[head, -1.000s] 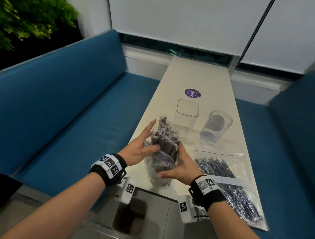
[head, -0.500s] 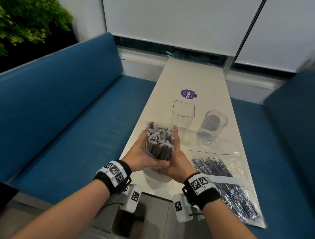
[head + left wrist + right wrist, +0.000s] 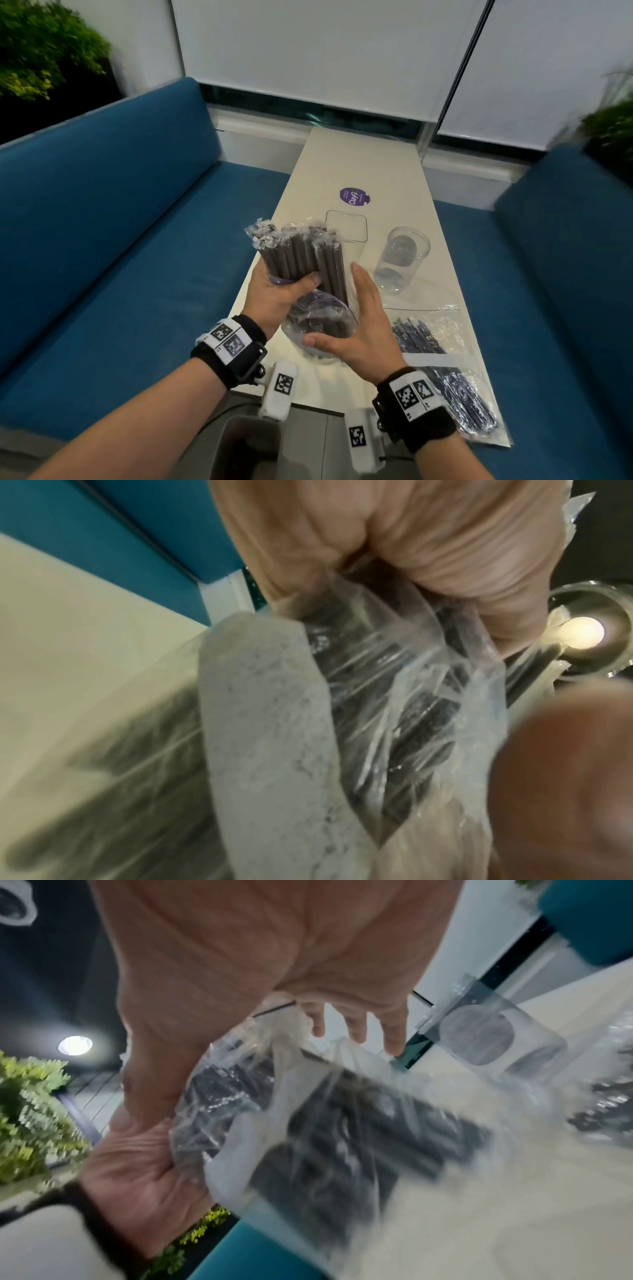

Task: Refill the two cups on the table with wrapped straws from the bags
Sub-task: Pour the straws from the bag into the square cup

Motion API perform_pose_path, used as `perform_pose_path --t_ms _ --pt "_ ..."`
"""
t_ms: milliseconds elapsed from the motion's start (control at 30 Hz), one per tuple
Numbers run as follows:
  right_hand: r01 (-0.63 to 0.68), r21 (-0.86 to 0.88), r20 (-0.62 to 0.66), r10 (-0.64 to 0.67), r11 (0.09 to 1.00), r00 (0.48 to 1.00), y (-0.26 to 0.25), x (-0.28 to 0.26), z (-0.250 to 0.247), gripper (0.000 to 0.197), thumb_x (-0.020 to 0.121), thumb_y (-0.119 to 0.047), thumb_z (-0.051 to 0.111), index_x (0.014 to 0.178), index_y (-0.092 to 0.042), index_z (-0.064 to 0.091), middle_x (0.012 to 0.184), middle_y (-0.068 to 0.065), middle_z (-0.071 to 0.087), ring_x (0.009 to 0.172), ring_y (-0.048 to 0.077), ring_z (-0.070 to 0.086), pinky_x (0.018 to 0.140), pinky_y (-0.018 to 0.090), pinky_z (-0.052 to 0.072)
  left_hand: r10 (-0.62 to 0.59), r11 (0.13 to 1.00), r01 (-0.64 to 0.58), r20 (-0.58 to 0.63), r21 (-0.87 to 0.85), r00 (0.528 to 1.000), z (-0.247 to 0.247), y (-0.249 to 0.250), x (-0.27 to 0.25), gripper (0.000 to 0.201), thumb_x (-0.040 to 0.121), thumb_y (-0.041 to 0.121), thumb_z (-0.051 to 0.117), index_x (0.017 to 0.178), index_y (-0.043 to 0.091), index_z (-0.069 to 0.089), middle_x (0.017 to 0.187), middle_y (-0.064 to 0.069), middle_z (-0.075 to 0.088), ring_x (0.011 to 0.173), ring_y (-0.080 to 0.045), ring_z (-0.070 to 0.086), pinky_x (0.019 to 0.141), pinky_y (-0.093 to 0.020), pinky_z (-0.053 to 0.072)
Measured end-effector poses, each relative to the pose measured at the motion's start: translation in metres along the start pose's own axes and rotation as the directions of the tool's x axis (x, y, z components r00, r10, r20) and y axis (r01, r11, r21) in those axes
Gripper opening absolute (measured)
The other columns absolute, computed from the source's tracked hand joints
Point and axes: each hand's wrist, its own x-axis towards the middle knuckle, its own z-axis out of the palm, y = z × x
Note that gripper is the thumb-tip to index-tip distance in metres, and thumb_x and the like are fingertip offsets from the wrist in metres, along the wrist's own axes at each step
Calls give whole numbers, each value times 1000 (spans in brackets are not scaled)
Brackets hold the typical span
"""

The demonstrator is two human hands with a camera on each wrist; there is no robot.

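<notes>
My left hand [image 3: 274,294] grips the straw bundle [image 3: 301,260]; my right hand [image 3: 356,329], fingers straight, cradles its bag [image 3: 318,318]. Round cup [image 3: 400,260] at two o'clock.

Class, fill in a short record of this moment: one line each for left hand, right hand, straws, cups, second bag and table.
left hand: grips the straw bundle, thumb across its front
right hand: fingers straight, palm against the bag
straws: dark, wrapped, upright, tops sticking out of the bag
cups: square cup and round cup, both clear, no straws inside
second bag: flat on the table, full of straws
table: pale, long, purple sticker beyond the cups
</notes>
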Motion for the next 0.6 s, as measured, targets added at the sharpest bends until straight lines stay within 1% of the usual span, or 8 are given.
perform_pose_path --t_ms 100,167,233,300,367,467,533,600 --pt "-43 84 -70 49 996 996 2 -17 2 138 47 -66 96 159 -44 17 162 -10 33 149 14 38 119 48 41 -11 997 11 7 -80 1000 3 2 0 53 73 4 86 122 -3 66 101 -7 82 95 -26 79 84 -43 65" --pt "-9 91 -50 14 996 999 -3 -17 6 140 42 -62 100 157 -42 23 153 -5 46 139 19 51 107 50 52 -36 993 45 84 -107 996 7 4 -1 57 70 18 87 121 4 67 107 -10 80 101 -31 77 89 -48 63" --pt "-19 164 -41 26 986 999 -11 -11 8 141 39 -48 105 154 -51 23 142 -7 57 128 20 62 94 51 61 -95 986 117 178 -118 979 12 3 -5 67 67 32 88 125 9 64 114 -10 79 108 -32 75 91 -48 62" --pt "-41 151 -4 42 988 999 -18 -7 9 143 43 -36 105 150 -61 13 138 -14 60 125 14 64 95 49 61 -156 977 185 234 -109 960 16 0 -9 91 61 49 94 136 12 57 125 -8 75 118 -31 71 98 -49 58" --pt "-35 115 -11 36 993 999 -18 -7 10 143 50 -31 103 152 -57 6 139 -14 59 125 10 63 101 46 58 -195 969 227 259 -101 946 18 -5 -10 108 59 61 92 146 15 49 134 -8 71 125 -30 68 105 -51 53" --pt "-53 124 -66 62 991 996 -16 -10 12 139 54 -24 98 151 -60 5 137 -12 62 121 8 66 101 44 58 -218 963 255 298 -90 929 24 -9 -9 98 68 55 81 151 18 43 137 -6 70 125 -26 68 107 -50 53" --pt "-74 128 -119 90 989 989 -11 -11 10 133 56 -14 95 142 -70 10 127 -14 67 109 1 70 92 32 62 -223 964 258 331 -64 917 33 -7 -8 93 70 53 77 150 22 42 136 -4 70 124 -23 69 106 -47 54" --pt "-102 176 -146 128 979 981 -2 -12 7 129 57 -3 92 143 -66 19 119 -12 71 104 2 73 87 31 63 -213 975 223 358 13 909 42 -4 -6 82 72 54 78 143 31 45 129 1 72 112 -14 74 93 -32 60"
